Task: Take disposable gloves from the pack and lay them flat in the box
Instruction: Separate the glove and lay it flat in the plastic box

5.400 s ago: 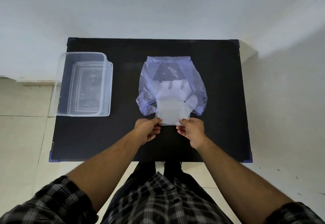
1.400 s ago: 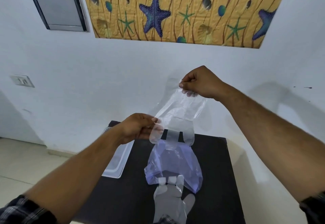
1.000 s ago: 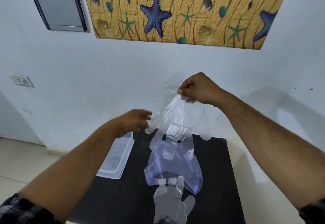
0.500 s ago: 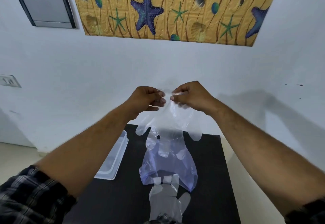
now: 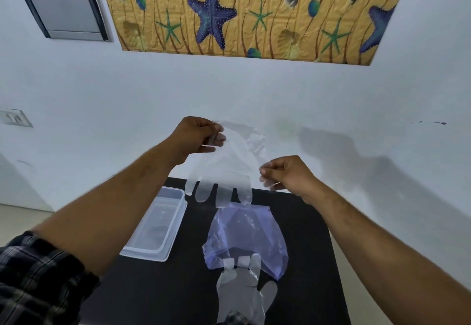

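Note:
A clear disposable glove [image 5: 229, 169] hangs in the air above the table, cuff up and fingers down. My left hand [image 5: 195, 138] pinches the cuff's upper left corner. My right hand [image 5: 285, 174] pinches the cuff's right edge, lower down. Below them the bluish plastic pack [image 5: 244, 235] lies on the black table [image 5: 305, 235]. More clear gloves [image 5: 242, 291] stick out of the pack's near end. The clear plastic box [image 5: 158, 222] stands on the table's left side, and nothing shows inside it.
A white wall rises right behind the table. On it hang a yellow sea-life panel [image 5: 242, 11], a grey metal cabinet [image 5: 61, 3] and a switch plate [image 5: 14, 118]. Tiled floor [image 5: 20, 212] shows to the left.
My hands have spread apart along the cuff: the left stayed high, the right dropped down and to the right. The glove now hangs wider, with its fingers spread.

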